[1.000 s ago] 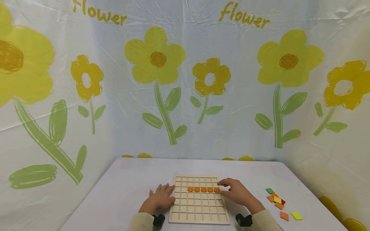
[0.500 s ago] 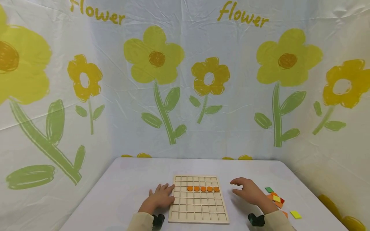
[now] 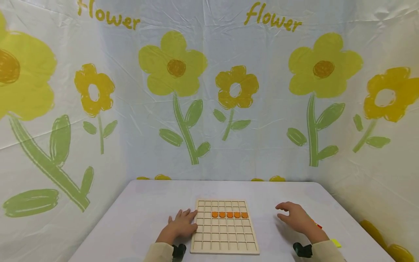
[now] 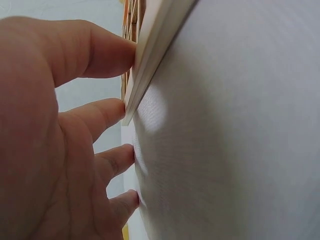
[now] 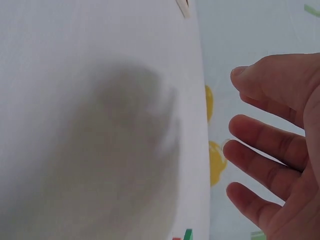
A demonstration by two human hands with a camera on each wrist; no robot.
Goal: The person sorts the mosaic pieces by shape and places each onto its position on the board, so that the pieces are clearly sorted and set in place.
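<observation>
A light wooden grid board (image 3: 226, 236) lies flat on the table, with several round orange pieces (image 3: 230, 215) in a row across its upper part. Against the board's left edge rests my left hand (image 3: 179, 224), fingers spread. The left wrist view has the thumb and index fingertip touching the board's side (image 4: 155, 55), the other fingertips down on the tabletop. Off to the right of the board, my right hand (image 3: 295, 219) is raised over the table, its thumb apart from loosely bent fingers. Nothing is between them in the right wrist view.
Beyond the right hand lie small flat tiles, mostly hidden by that hand and arm; a red tile (image 3: 319, 226) and a yellow tile (image 3: 336, 242) show. A green tile (image 5: 188, 234) peeks in at the right wrist view's bottom. Flower-printed cloth (image 3: 268, 153) hangs behind the white table (image 3: 147, 200).
My right hand has moved right, from beside the rightmost orange piece toward the loose tiles, now covering most of them. The left hand stays at the board's edge.
</observation>
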